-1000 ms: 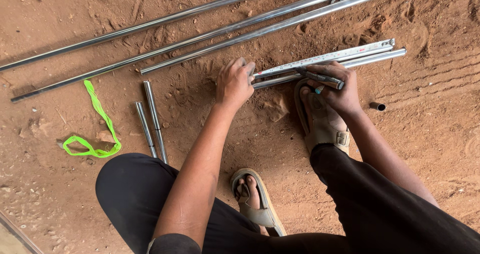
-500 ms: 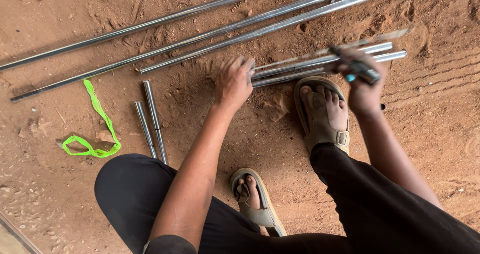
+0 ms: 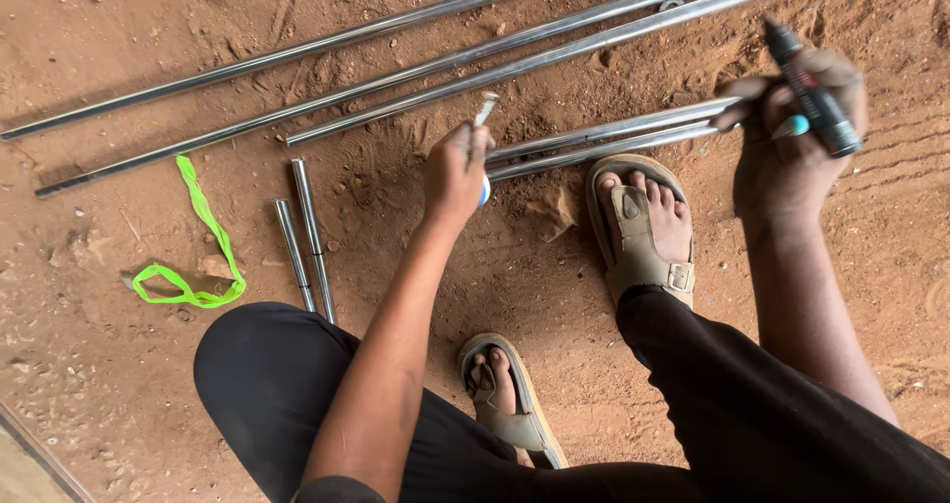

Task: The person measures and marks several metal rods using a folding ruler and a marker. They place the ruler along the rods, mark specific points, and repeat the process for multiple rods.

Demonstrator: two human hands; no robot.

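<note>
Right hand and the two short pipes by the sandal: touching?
Touching. The head view shows the right hand, which grips a dark marker, with its fingertips resting on the end of the paired short pipes.

Three long metal tubes lay slantwise across the red dirt ground, running from the left edge up toward the top right, the upper one apart from the other two, which ran close together. Below them, two short metal rods lay side by side, nearly upright in the view. To their left a bright green strap curled into a loop on the dirt. Small stones and clods were scattered about. A pale strip of flooring cut the lower left corner.
</note>
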